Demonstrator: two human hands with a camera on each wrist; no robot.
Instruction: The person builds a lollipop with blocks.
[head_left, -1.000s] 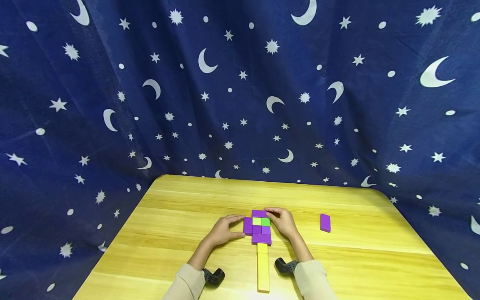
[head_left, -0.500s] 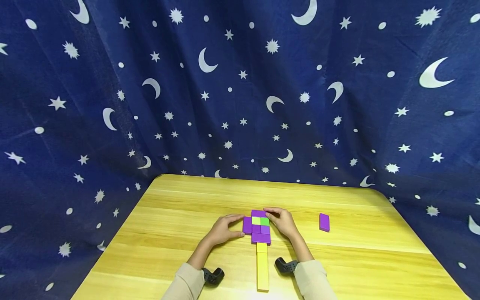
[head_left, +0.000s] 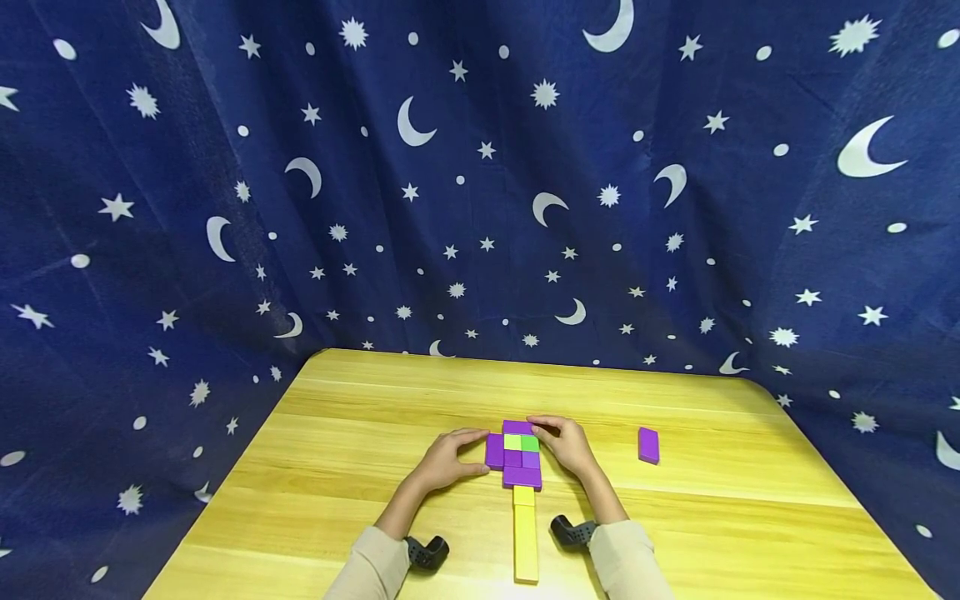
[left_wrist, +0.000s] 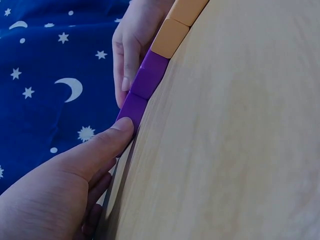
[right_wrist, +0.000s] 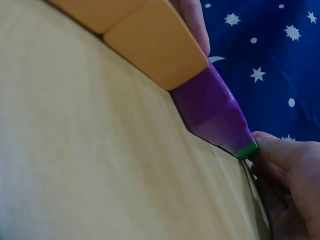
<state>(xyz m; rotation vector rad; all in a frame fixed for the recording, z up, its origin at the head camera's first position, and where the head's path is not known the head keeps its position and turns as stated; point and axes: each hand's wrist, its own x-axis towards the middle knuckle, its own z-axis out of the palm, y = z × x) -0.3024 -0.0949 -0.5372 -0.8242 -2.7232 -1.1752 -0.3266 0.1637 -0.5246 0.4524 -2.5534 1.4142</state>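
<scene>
Flat blocks lie joined in a pattern on the table. My left hand (head_left: 442, 461) pinches the purple block (head_left: 495, 451) on the pattern's left side, thumb at the near end and index finger at the far end. At the far right corner, my right hand (head_left: 567, 443) holds the end of the top purple block (head_left: 516, 427) between thumb and index finger. In the right wrist view its thumb lies against the green block (right_wrist: 246, 151). Between these sit a pale yellow block (head_left: 512, 442) and two small purple blocks (head_left: 513, 458). A wider purple block (head_left: 522, 477) closes the near side.
Below the pattern runs a small yellow block (head_left: 523, 496) and a long yellow block (head_left: 526, 542). One loose purple block (head_left: 649, 446) lies off to the right on the wooden table (head_left: 337, 433). A dark blue star-and-moon curtain (head_left: 480, 208) hangs behind the table.
</scene>
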